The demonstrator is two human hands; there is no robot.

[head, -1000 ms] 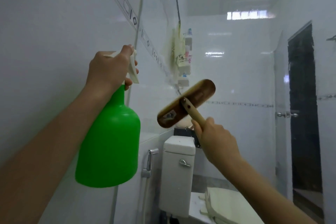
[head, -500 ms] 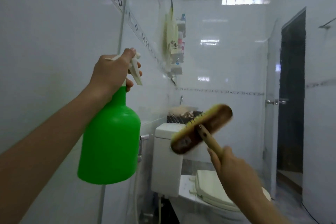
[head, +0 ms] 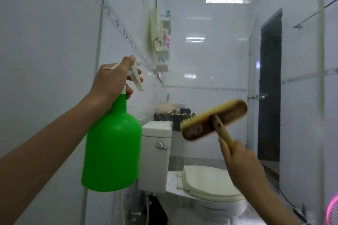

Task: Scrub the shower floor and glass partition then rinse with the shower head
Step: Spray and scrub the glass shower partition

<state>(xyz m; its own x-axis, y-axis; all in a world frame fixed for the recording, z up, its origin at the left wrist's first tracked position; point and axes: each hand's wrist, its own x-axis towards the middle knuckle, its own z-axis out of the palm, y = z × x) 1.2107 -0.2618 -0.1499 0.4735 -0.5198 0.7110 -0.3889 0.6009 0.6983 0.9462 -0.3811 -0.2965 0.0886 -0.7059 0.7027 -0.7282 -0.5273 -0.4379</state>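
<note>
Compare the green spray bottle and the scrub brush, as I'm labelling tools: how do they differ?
The spray bottle is green; the brush is brown with yellow bristles. The bottle stands upright in the left hand; the brush tilts in the right hand. Both are held aloft.

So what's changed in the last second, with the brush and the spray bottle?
The right hand swung the wooden scrub brush with yellow bristles down and rightward, from above the white toilet tank to beside its lid, still gripping it. The left hand still holds the green plastic spray bottle up.
</note>
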